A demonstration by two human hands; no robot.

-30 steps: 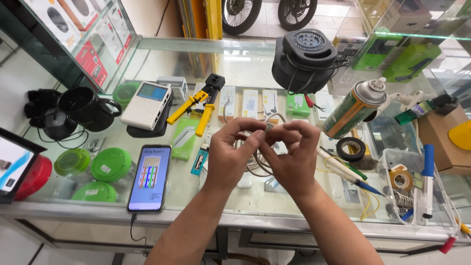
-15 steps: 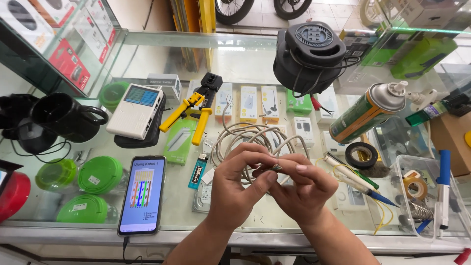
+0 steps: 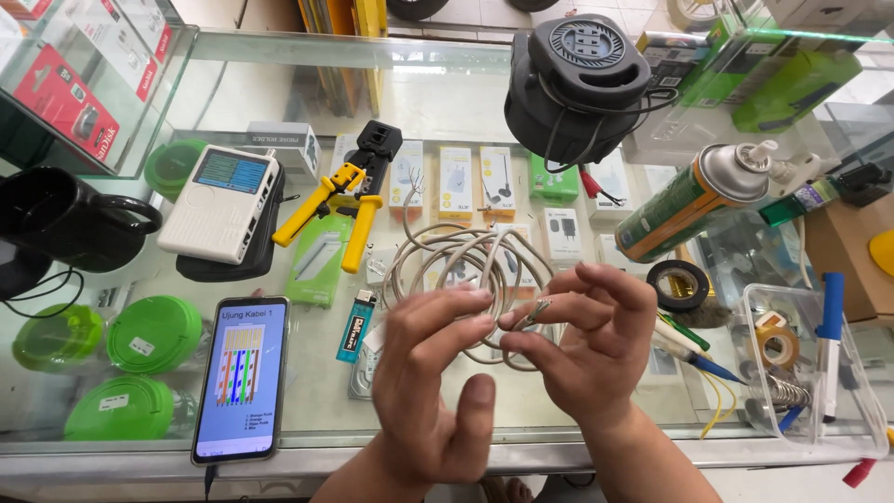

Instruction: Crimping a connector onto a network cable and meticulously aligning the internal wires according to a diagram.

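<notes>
The right hand (image 3: 596, 349) pinches the end of a grey cable (image 3: 533, 314) between thumb and fingers; the left hand (image 3: 438, 382) touches it with half-open fingers. The cable coil (image 3: 456, 261) lies on the glass counter (image 3: 447, 102), above small white and green packages (image 3: 455, 182) in a row under the glass. A phone (image 3: 240, 377) showing coloured stripes lies at left.

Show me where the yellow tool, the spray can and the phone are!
yellow tool (image 3: 358, 228), head view, on one yellow handle.
spray can (image 3: 684, 207), head view, middle of the green and orange body.
phone (image 3: 242, 377), head view, middle of its lit screen.
</notes>
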